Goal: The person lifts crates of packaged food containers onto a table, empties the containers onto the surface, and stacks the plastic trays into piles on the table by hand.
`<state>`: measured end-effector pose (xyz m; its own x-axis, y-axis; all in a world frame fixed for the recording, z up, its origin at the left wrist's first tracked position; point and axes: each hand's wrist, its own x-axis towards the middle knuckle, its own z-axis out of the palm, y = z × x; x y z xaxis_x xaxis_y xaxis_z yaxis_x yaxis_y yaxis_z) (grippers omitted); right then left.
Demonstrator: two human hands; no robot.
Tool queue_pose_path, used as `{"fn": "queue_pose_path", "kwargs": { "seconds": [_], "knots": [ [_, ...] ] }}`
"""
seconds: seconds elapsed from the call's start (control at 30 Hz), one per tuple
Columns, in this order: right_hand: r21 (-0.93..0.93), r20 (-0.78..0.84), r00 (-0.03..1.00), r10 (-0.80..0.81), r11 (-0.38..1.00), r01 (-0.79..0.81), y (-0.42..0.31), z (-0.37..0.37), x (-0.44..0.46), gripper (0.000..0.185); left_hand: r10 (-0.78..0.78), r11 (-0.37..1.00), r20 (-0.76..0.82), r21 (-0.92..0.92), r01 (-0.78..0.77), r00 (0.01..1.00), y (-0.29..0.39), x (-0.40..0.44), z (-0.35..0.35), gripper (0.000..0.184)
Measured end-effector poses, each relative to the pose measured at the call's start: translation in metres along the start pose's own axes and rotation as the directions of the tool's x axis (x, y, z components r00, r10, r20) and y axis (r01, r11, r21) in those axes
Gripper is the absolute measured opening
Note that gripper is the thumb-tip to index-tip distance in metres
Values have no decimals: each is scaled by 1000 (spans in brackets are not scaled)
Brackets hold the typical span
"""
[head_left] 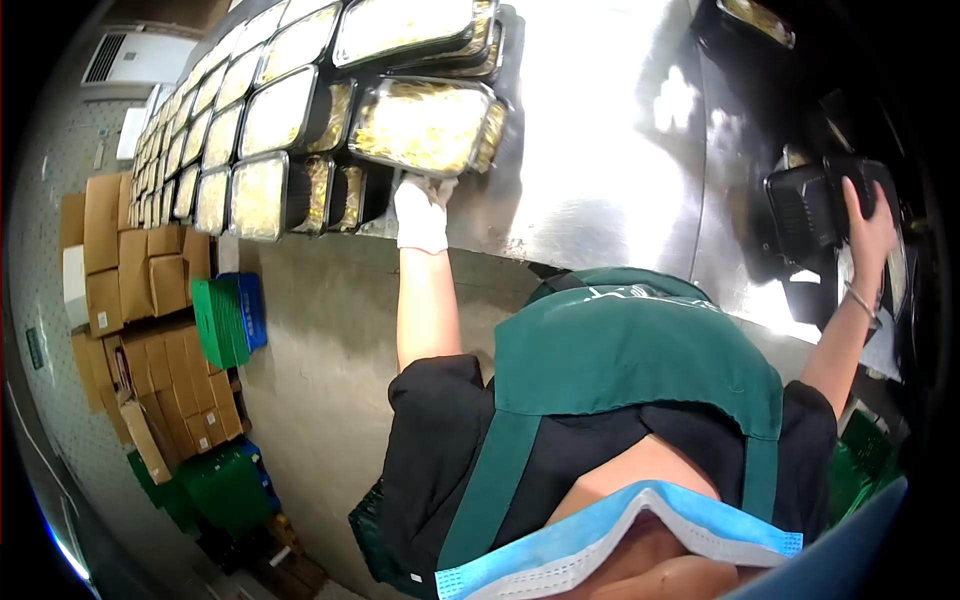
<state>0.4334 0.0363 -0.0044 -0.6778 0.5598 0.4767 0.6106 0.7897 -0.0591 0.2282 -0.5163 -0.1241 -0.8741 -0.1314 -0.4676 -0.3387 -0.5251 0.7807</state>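
Observation:
My left hand [422, 215], in a white glove, is at the near edge of a lidded food tray [420, 125]. The tray has a clear lid, a black base and pale yellow shredded food inside; it sits tilted on top of another tray. My fingertips are partly hidden beneath its rim and appear to grip it. Far to the right, my bare right hand [870, 225] has its fingers wrapped over a black plastic tray [850, 185]. More black trays [800, 205] lie beside that hand, in dim light.
Rows of stacked, filled trays [270, 115] cover the left of the steel table [600, 130]. Another filled tray [757, 20] is at the far right. Cardboard boxes [125, 260] and green crates [220, 320] stand on the floor to the left.

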Motion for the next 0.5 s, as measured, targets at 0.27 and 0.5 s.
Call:
{"fn": "queue_pose_path", "kwargs": {
  "seconds": [0.27, 0.5],
  "knots": [
    [-97, 106, 841, 531, 847, -523, -42, 13, 49, 97, 318, 705, 497, 446, -552, 807, -43, -36, 8, 15],
    [35, 205, 795, 571, 808, -589, -73, -36, 33, 81, -481, 855, 565, 471, 217, 670, -88, -130, 79, 24]
  ]
}}
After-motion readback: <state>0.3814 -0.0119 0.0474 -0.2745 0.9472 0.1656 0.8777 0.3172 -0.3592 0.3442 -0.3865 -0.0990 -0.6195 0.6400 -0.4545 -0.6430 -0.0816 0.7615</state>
